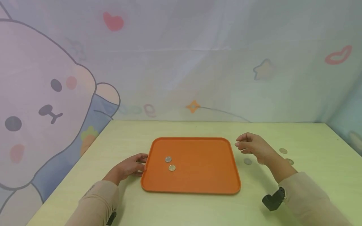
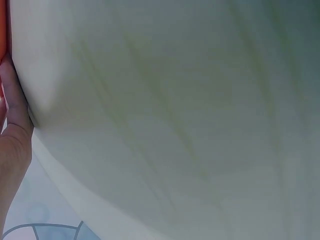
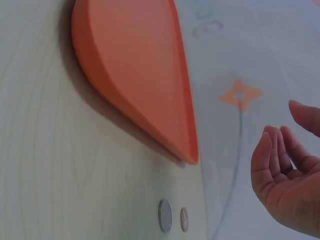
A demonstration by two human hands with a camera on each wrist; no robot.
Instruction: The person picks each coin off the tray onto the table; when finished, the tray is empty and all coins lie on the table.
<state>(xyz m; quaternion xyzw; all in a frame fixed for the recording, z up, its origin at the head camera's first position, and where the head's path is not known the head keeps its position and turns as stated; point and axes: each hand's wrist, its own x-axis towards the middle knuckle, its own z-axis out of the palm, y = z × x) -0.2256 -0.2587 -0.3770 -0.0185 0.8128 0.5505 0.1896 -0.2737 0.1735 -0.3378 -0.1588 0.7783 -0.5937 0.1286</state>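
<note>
An orange tray (image 1: 198,175) lies on the pale wooden table, with a silver coin (image 1: 168,159) and a yellowish coin (image 1: 172,168) in its left half. My left hand (image 1: 131,166) rests against the tray's left edge, fingertips touching the rim; only part of this hand shows in the left wrist view. Just off the tray's right rim, my right hand (image 1: 254,147) hovers over the table. Its fingers (image 3: 280,155) are loosely bent, the thumb (image 3: 306,117) stands apart, and no object shows between them. Below that hand lies a silver coin (image 1: 247,161).
Two more coins lie farther right: one coin (image 1: 283,151) towards the back and another coin (image 1: 289,161) partly behind the right forearm. A printed cloth (image 1: 181,62) with a cartoon bear hangs behind the table (image 1: 192,207).
</note>
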